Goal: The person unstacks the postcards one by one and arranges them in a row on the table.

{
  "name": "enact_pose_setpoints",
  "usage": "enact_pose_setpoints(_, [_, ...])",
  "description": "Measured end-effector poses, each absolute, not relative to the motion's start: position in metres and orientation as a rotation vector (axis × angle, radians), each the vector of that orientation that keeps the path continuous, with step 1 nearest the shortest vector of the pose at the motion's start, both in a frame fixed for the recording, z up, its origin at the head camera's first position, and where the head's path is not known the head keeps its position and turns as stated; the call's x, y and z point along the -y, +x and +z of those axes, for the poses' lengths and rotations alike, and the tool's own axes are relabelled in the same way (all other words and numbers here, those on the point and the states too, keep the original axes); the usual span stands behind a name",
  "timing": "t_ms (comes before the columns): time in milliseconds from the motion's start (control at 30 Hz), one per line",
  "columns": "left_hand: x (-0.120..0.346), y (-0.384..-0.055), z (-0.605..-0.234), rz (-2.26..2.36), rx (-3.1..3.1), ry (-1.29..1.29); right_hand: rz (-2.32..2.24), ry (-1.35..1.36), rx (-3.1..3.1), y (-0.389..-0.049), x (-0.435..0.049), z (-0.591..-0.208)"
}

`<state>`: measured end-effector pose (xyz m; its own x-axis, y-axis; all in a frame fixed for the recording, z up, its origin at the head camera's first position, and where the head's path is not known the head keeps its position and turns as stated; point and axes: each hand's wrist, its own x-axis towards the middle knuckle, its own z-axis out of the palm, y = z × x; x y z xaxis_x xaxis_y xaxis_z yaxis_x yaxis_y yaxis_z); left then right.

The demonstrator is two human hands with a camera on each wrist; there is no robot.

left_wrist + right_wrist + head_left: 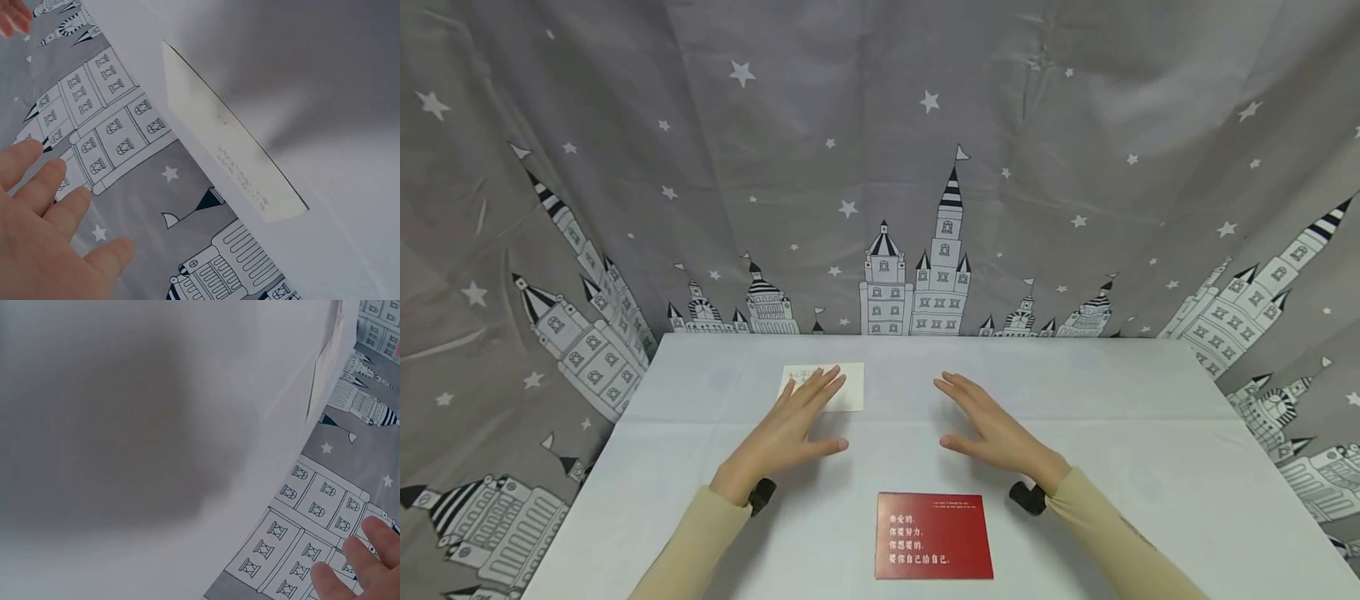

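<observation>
My left hand (790, 435) hovers over the white table with its fingers spread, holding nothing. Part of a cream card (853, 393) with handwriting on it lies beneath and beyond its fingertips, partly hidden by them. In the left wrist view that card (215, 134) lies flat, apart from the hand (56, 237). Across from it, my right hand (1003, 433) is also raised with its fingers extended and nothing in its grasp. Between the two forearms, close to the front, a red card (934, 536) with white printed characters lies flat.
The white table (1120, 433) reaches back to a grey curtain (880, 108) printed with stars and castles, which also hangs along both sides. A small black device is strapped at each wrist (763, 496). Faint creases run across the tabletop covering.
</observation>
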<state>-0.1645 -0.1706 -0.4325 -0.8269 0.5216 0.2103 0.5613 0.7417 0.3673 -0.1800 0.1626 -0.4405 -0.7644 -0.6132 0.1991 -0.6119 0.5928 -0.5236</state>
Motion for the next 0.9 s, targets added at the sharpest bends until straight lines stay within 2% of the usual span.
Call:
enact_pose_setpoints(600, [0.159,-0.132,-0.424,-0.794,2.806,-0.924,-1.006,-0.978,-2.798,-0.146,-0.185,-0.444])
enact_pose_setpoints(900, [0.154,-0.120,-0.432,-0.810,2.820,-0.939,-1.007,-0.935,-2.805,-0.130,-0.194,-0.449])
